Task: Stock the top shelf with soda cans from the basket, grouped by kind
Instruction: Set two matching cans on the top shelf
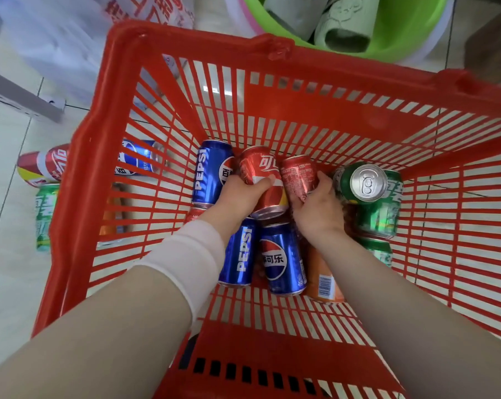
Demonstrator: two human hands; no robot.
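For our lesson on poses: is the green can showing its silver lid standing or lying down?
Standing, roughly upright: the green can turns its round silver lid up towards the camera above it.

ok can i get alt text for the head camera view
Looking down into a red plastic basket, the left hand grips a red cola can and the right hand grips a second red can. Blue Pepsi cans, green cans and an orange can sit around them; more cans lie on the floor outside the basket.

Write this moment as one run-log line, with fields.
left hand grips red cola can | right hand grips second red can | both inside red basket
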